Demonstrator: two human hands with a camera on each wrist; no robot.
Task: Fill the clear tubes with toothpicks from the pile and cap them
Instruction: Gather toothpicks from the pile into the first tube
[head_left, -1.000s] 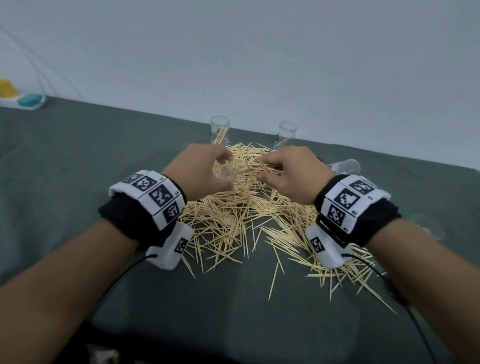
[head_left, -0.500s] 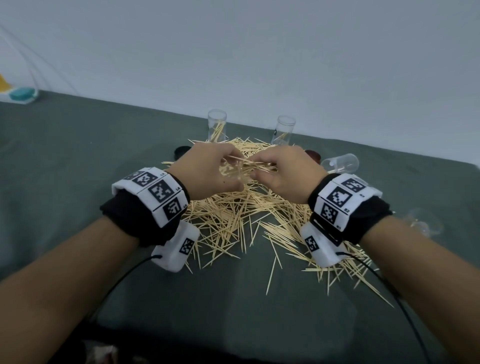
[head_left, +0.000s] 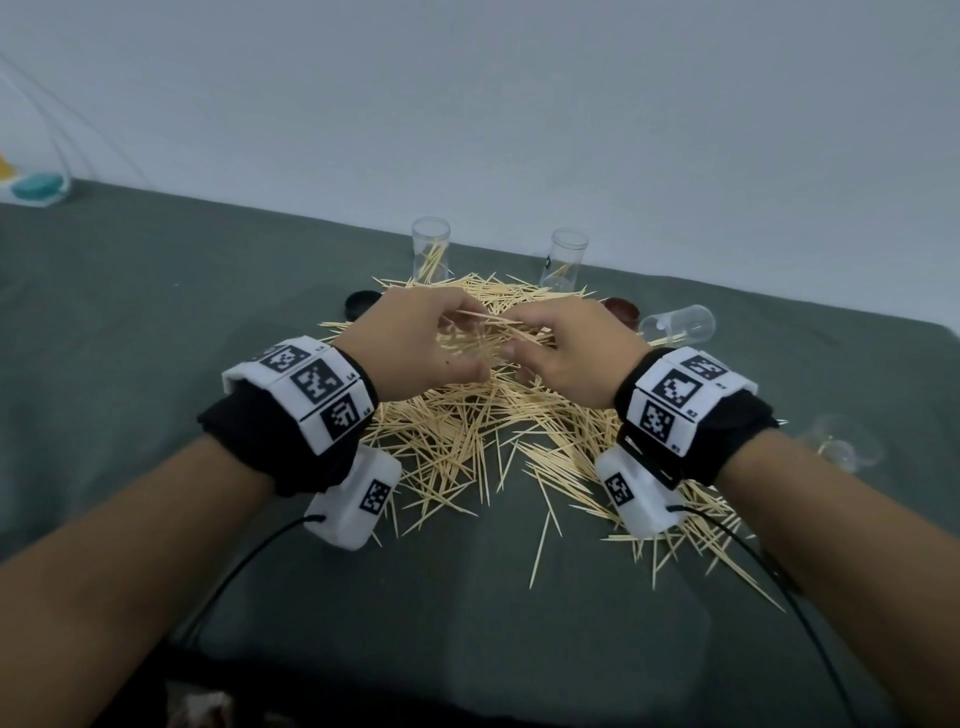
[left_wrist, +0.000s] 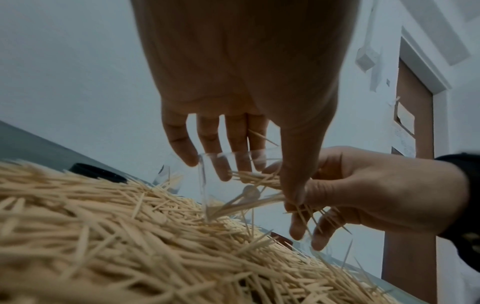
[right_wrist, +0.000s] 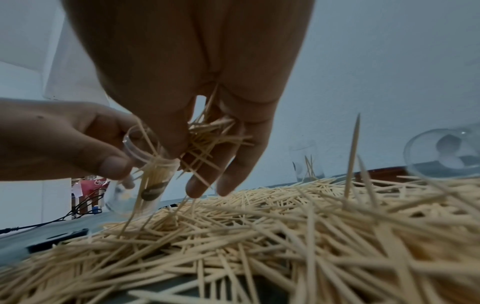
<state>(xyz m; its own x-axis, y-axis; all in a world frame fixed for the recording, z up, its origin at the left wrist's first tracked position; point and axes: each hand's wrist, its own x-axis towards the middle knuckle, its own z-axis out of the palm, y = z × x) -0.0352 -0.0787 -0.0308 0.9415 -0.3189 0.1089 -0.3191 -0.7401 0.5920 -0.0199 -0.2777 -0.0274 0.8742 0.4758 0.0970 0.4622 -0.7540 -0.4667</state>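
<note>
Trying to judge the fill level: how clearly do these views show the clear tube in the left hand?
Head view: the clear plastic tube is nearly hidden between both hands. Left wrist view: its wall shows faintly, see-through, against the pale wall. Right wrist view: its rim is readable, but the foreground pile of wooden toothpicks is blurred.

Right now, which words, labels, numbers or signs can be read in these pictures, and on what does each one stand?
Nothing can be read with certainty.
On the left wristband: tiny characters beside the black-and-white markers, too small to read.
On the right wristband: the same, too small.
On the red object in the background: white script, blurred.
On the back right tube: a small dark sticker, unreadable.
</note>
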